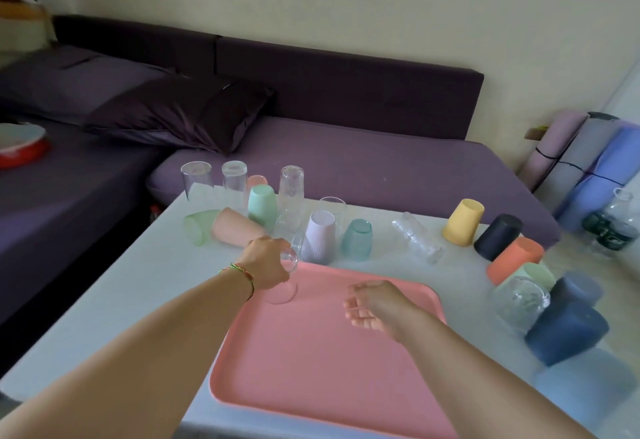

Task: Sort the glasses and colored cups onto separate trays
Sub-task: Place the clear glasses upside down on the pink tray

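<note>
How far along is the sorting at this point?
Barely begun. Done: nothing stands free on the pink tray. In hand: the left hand holds a clear glass at the tray's far-left corner; the right hand is empty. Left: the other glasses and colored cups on the table; no second tray shows.

Bare forearms, thread bracelet (242,270) at left wrist

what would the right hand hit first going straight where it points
Likely the clear glass held by the left hand; from the right hand only bare pink tray lies between.
</note>
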